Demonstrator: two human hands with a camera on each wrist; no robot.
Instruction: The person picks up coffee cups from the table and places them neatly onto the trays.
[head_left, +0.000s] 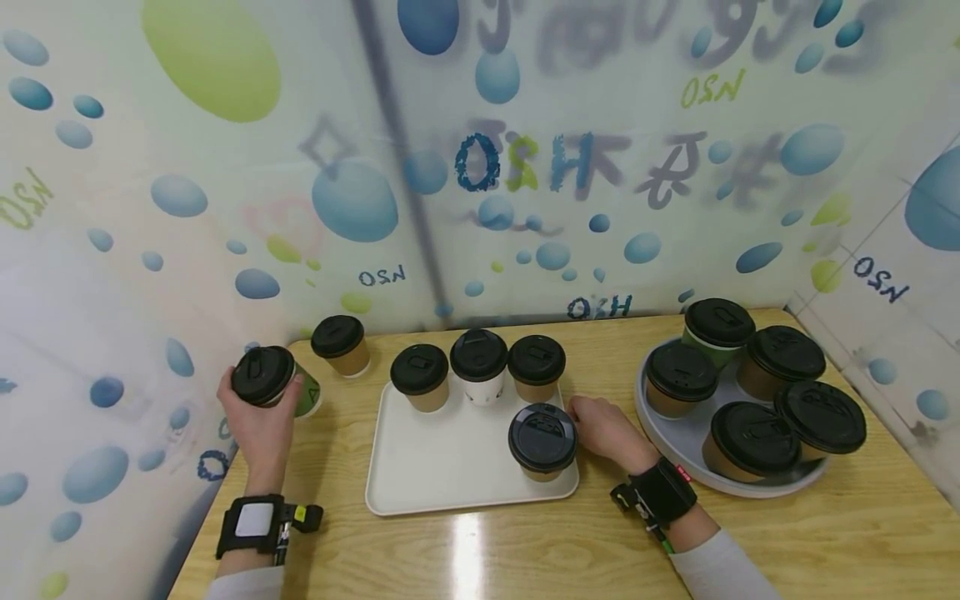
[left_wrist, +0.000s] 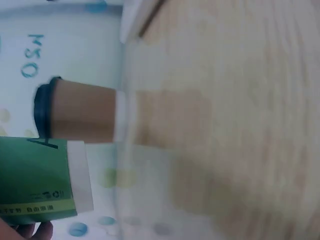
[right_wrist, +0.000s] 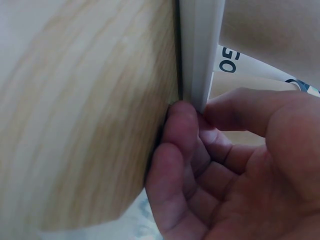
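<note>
My left hand [head_left: 260,425] grips a green paper coffee cup [head_left: 308,392] by its black lid and upper side, at the table's far left. In the left wrist view, that green cup [left_wrist: 35,180] has a pale bottom band and hangs above the table. Close by, a brown cup [head_left: 349,358] with a black lid stands on the wood. My right hand [head_left: 606,429] pinches the right rim of a white tray [head_left: 435,467]; the right wrist view shows curled fingers and thumb at the tray edge [right_wrist: 197,55]. Several lidded cups stand on the tray, including a brown one [head_left: 543,442] nearest the right hand.
To the right, a round grey tray [head_left: 660,437] holds several lidded cups, one of them a green cup [head_left: 718,333]. A patterned wall sheet [head_left: 525,208] rises behind the wooden table [head_left: 420,558].
</note>
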